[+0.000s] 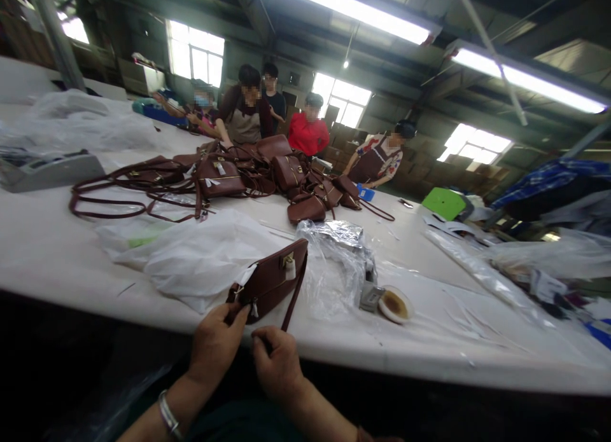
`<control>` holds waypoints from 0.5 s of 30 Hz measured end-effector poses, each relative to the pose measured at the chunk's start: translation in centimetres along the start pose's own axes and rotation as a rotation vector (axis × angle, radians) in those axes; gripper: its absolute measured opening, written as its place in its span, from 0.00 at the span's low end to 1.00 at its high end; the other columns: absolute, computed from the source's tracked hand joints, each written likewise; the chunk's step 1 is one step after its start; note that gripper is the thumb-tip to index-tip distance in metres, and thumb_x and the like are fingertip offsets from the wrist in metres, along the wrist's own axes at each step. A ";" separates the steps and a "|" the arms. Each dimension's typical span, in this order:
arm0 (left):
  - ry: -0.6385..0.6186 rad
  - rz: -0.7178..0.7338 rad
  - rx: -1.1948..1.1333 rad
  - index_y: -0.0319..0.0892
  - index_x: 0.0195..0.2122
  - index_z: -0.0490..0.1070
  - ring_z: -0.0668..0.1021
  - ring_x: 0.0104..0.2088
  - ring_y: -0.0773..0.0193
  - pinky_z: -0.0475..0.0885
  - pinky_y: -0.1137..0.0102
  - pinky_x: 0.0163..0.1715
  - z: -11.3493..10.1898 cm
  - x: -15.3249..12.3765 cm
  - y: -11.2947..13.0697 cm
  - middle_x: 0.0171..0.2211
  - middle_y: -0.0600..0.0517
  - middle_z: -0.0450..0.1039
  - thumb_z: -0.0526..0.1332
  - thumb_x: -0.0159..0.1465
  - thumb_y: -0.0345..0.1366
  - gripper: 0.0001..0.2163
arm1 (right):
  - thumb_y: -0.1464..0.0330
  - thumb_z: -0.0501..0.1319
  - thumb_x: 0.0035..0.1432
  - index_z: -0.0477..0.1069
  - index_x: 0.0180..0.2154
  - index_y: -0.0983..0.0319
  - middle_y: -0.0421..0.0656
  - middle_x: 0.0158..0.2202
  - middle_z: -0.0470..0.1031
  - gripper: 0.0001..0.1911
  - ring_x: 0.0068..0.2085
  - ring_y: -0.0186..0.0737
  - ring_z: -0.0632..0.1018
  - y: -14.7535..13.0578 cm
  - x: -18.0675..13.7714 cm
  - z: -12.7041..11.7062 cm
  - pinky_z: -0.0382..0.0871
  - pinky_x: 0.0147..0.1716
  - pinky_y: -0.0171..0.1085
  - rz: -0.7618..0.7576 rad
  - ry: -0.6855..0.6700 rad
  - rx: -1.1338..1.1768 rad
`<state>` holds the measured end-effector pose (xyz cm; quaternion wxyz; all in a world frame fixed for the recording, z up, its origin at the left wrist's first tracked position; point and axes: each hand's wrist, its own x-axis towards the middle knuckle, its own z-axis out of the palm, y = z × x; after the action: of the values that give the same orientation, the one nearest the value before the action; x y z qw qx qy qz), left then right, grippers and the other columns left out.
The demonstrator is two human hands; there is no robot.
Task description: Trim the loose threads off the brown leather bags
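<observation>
Tilting at the near side of the heap of brown bags (229,184), a small brown handbag (273,280) is held over the edge of the white table (420,366). Its lower left corner is gripped by the left hand (217,340), thumb and fingers closed on it, with a bangle (168,415) worn at the wrist. The right hand (279,362) is held just beside the bag's lower edge, its fingers curled in; whether anything is pinched there, or the strap (296,296) touched, cannot be told. A metal clasp (289,261) is seen on the bag's front.

White plastic sheeting (195,257) is spread on the near side of the heap, left of the handbag. A clear plastic bundle (334,264) is set nearer than the heap's right part, with a shallow round dish (395,304), brown inside, farther to the right. A grey device (52,168) is placed left of the heap, and a green piece (443,203) well to its right. Beyond the heap, five people (308,133) are seen.
</observation>
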<state>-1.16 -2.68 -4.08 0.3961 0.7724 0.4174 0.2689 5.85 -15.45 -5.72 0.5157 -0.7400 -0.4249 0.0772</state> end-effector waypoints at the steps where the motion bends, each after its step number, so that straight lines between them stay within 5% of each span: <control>1: -0.006 -0.015 -0.010 0.44 0.33 0.75 0.79 0.34 0.55 0.70 0.65 0.39 0.0 0.1 0.2 0.31 0.50 0.79 0.58 0.58 0.49 0.14 | 0.73 0.56 0.56 0.77 0.34 0.63 0.43 0.28 0.78 0.10 0.31 0.38 0.78 0.1 -0.1 0.0 0.69 0.34 0.33 0.001 -0.005 0.003; 6: -0.029 -0.045 -0.094 0.45 0.30 0.75 0.79 0.33 0.56 0.70 0.66 0.37 -0.4 0.2 1.0 0.29 0.52 0.79 0.59 0.55 0.48 0.13 | 0.73 0.56 0.56 0.76 0.34 0.62 0.42 0.27 0.77 0.10 0.30 0.37 0.77 0.0 -0.3 -0.2 0.69 0.33 0.33 -0.006 -0.018 0.021; 12: -0.239 -0.207 -0.266 0.43 0.31 0.74 0.80 0.26 0.56 0.71 0.68 0.27 -1.2 0.4 1.2 0.21 0.52 0.77 0.62 0.53 0.48 0.14 | 0.74 0.56 0.55 0.77 0.35 0.62 0.42 0.29 0.79 0.11 0.32 0.38 0.79 -0.9 0.8 -1.0 0.70 0.34 0.33 -0.007 0.032 0.018; 15: -0.216 -0.257 -0.324 0.43 0.32 0.74 0.80 0.26 0.55 0.73 0.67 0.26 -1.1 0.4 1.2 0.22 0.52 0.78 0.62 0.52 0.47 0.13 | 0.75 0.56 0.54 0.77 0.35 0.61 0.43 0.31 0.80 0.11 0.33 0.39 0.79 -1.0 1.5 -1.1 0.71 0.35 0.33 0.007 0.056 0.012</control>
<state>-1.23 -2.34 -2.42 0.5884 0.6636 0.4186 0.1956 6.83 -15.08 -3.94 0.5315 -0.7402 -0.4072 0.0610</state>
